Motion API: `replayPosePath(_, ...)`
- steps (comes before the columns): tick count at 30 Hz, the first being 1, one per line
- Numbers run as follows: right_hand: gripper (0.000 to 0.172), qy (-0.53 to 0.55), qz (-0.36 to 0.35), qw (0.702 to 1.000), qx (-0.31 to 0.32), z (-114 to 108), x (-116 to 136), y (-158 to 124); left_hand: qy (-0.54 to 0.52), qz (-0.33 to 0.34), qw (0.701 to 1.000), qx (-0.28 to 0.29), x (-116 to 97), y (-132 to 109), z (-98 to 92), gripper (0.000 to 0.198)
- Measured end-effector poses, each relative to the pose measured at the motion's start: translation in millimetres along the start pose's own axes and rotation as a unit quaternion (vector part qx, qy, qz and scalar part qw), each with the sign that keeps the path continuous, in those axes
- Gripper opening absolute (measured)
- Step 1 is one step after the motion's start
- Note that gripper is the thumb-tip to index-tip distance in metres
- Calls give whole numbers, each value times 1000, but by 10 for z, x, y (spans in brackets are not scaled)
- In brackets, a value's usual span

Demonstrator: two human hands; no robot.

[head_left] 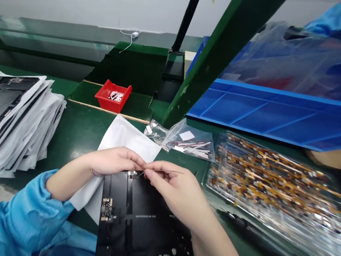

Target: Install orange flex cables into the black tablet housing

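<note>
Black panel [148, 231] sits near and central, the pale print across it too blurry to read; its far edge is right by the fingertips. Left hand [119, 162] and right hand [178, 184] both have fingertips pinched together there; can't tell on what, tbh.

We get bright, fairly even light | black panel [150, 232]: mostly dark, print too soft for us to read | tabletop [80, 131] left beyond panel: pale sheen | clear trays [276, 195] right of panel: white glare, smeared detail | blue crate [256, 113] beyond panel, right: wide-angle stretch
</note>
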State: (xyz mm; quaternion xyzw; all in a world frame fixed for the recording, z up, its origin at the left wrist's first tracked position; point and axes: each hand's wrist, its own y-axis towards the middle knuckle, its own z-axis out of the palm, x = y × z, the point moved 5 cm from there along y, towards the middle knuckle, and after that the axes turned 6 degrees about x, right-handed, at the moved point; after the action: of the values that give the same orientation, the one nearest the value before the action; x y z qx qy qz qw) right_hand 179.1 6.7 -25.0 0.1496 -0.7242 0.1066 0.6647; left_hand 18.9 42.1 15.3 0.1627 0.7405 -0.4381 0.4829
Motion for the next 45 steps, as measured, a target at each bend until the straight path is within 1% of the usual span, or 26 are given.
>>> replayPosePath(2, 33, -10, 4, 1000, 3, 22, -30, 41, 24, -11, 1000, 13, 28, 18, -19, 27)
replayPosePath(8, 39, -11, 25, 999, 19, 78, -151, 151, 159, -25, 987, 14, 70, 71, -102, 26)
replayPosePath(10, 43, -3, 27, 1000, 11, 75, -195, 175, 212, -21, 977, 11, 53, 68, -116, 30)
replayPosePath(12, 46, 10, 28, 1000, 4, 71, -238, 198, 269, -12, 963, 2, 24, 55, -120, 38)
replayPosePath(14, 48, 20, 33, 999, 6, 77, -279, 224, 309, -7, 951, -15, 0, 40, -116, 45)
replayPosePath(15, 49, 22, 38, 999, 9, 83, -299, 236, 320, -6, 947, -26, -7, 35, -111, 44)
replayPosePath(17, 50, 22, 54, 998, 12, 90, -339, 258, 328, -4, 944, -47, -10, 33, -89, 37)
replayPosePath(20, 50, 17, 84, 996, -7, 65, -389, 271, 358, -10, 930, -84, -1, 44, -46, 25)
replayPosePath(22, 50, 24, 87, 996, -15, 37, -392, 267, 377, -25, 919, -114, 7, 52, -31, 23)
replayPosePath(24, 48, 40, 80, 996, -6, 17, -374, 260, 376, -31, 917, -134, 7, 54, -24, 24)
replayPosePath(27, 46, 56, 72, 996, -2, -15, -332, 246, 366, -28, 920, -135, 5, 54, -17, 24)
replayPosePath(33, 43, 74, 63, 995, -11, -18, -272, 241, 379, -11, 916, -132, 21, 45, -16, 21)
replayPosePath(36, 42, 70, 70, 995, -18, -17, -277, 241, 384, -6, 911, -148, 16, 38, -10, 18)
replayPosePath(38, 42, 76, 83, 993, -20, -16, -291, 242, 396, 10, 902, -173, -14, 32, 0, 15)
replayPosePath(42, 42, 98, 97, 990, -12, -1, -321, 256, 422, 59, 872, -240, -82, 19, 37, 13)
replayPosePath(45, 42, 103, 98, 990, -12, 8, -341, 264, 442, 68, 853, -268, -77, 17, 78, 13)
